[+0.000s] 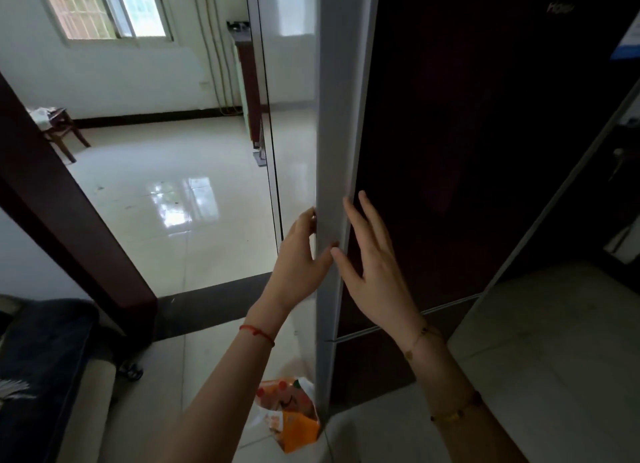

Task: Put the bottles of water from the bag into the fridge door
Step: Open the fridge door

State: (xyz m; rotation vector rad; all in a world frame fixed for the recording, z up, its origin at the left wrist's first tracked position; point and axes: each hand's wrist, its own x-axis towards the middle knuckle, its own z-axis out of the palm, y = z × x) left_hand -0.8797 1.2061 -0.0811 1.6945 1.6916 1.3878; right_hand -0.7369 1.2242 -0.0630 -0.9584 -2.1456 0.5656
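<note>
The fridge stands right in front of me, with a dark glossy door and a grey side edge. My left hand grips that grey edge, fingers curled behind it and thumb on its front. Flat against the dark door panel beside the edge lies my right hand, fingers spread and holding nothing. An orange and white plastic bag lies on the floor at the fridge's foot, below my left forearm. I cannot see any water bottles; the bag's contents are hidden.
A lower fridge door sits under a horizontal seam. A dark wooden door frame stands at left, with a glossy tiled room beyond. A dark cushion lies at lower left. A wooden stool stands far left.
</note>
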